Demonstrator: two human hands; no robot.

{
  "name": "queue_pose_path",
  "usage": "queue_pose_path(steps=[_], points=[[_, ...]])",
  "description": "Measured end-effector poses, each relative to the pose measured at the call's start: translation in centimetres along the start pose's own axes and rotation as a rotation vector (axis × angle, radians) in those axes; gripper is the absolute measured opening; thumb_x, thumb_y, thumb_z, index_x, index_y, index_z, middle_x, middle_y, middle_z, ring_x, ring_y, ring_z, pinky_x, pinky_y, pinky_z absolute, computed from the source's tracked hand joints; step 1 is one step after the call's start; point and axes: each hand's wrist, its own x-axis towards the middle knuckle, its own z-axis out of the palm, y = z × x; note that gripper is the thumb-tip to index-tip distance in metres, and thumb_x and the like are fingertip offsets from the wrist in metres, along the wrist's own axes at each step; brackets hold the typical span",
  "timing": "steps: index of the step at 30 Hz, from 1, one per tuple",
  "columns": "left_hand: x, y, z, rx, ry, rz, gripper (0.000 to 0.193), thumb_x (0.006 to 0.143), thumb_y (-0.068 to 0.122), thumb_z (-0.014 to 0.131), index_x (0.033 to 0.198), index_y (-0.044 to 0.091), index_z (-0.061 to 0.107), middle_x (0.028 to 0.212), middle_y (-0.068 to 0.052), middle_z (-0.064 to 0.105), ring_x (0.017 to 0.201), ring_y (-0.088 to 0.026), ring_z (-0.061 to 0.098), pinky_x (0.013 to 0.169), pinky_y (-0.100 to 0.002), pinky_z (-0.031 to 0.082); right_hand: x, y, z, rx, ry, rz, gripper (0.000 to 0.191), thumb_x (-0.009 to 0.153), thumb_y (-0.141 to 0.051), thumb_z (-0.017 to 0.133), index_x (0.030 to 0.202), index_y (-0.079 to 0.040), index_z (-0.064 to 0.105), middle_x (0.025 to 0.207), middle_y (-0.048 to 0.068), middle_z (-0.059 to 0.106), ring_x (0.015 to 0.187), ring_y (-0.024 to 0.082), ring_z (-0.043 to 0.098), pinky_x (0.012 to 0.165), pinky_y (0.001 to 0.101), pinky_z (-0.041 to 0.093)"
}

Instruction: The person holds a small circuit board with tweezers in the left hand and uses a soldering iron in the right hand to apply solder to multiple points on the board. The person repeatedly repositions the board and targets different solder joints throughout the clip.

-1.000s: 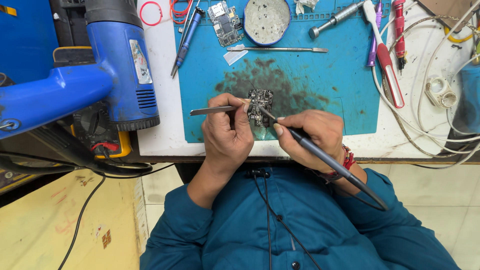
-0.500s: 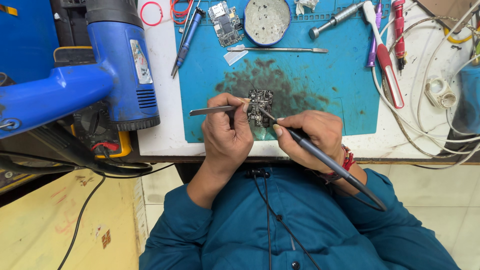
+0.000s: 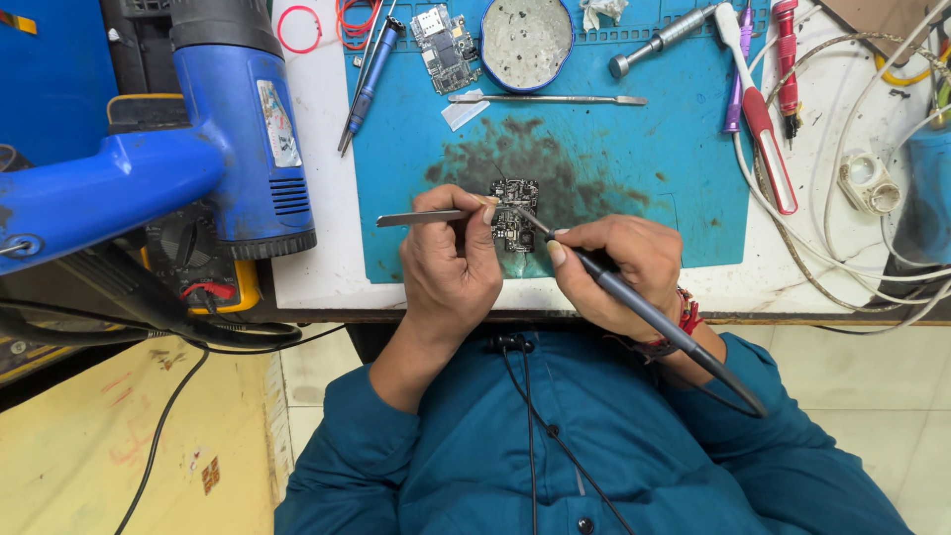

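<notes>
While our left hand (image 3: pixel 448 260) pinches the flat steel tweezers (image 3: pixel 421 218) and our right hand (image 3: pixel 619 267) grips the dark pen-shaped soldering iron (image 3: pixel 649 315), we'd brace both wrists, touching the small black circuit board (image 3: pixel 515 213) lightly.

The scene was evenly and brightly lit, the light seeming to fall from above the blue mat (image 3: pixel 634 178). Shadows were soft and short, showing mainly under the left hand (image 3: pixel 451 263) and right hand (image 3: pixel 619 267) at the mat's near edge. A mild sheen sat on the heat gun (image 3: pixel 238 149) left of the mat. Focus was sharp across the worktop (image 3: pixel 317 287). Straight lines bowed slightly far from the mat, toward the frame's corners.
</notes>
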Motion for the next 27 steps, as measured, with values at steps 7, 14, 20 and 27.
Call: queue_pose_path(steps=[7,14,20,27], points=[[0.12,0.17,-0.05,0.045,-0.009,0.034,0.016,0.106,0.003,0.064,0.114,0.003,0.050,0.096,-0.009,0.071,0.075,-0.014,0.071,0.067,-0.027,0.057,-0.04,-0.17,-0.02,-0.042,-0.001,0.017,0.011,0.084,-0.004,0.080,0.090,-0.001,0.072,0.073,0.009,0.069,0.059,0.020,0.064,0.058,0.0309,0.048],[0.23,0.32,-0.12,0.059,-0.013,0.046,0.016,0.105,0.002,0.064,0.114,0.003,0.050,0.095,-0.008,0.070,0.074,-0.014,0.070,0.066,-0.027,0.057,0.02,-0.27,0.05,-0.042,0.017,0.011,0.011,0.086,-0.004,0.080,0.091,-0.001,0.071,0.076,0.009,0.070,0.060,0.019,0.065,0.058,0.0304,0.048],[0.26,0.29,-0.15,0.053,-0.020,0.042,0.016,0.105,0.002,0.063,0.114,0.003,0.050,0.095,-0.009,0.070,0.074,-0.014,0.070,0.066,-0.027,0.057,0.03,-0.14,0.02,-0.043,0.013,0.007,0.010,0.086,-0.004,0.080,0.090,-0.001,0.071,0.076,0.009,0.070,0.060,0.019,0.065,0.058,0.0308,0.048],[0.20,0.22,-0.02,0.046,-0.012,0.030,0.017,0.105,0.002,0.064,0.113,0.003,0.050,0.094,-0.008,0.071,0.072,-0.014,0.069,0.065,-0.027,0.056,-0.38,0.02,-0.08,-0.027,0.037,0.025,0.011,0.088,-0.004,0.079,0.095,-0.001,0.071,0.083,0.011,0.073,0.065,0.021,0.069,0.062,0.0303,0.051]])
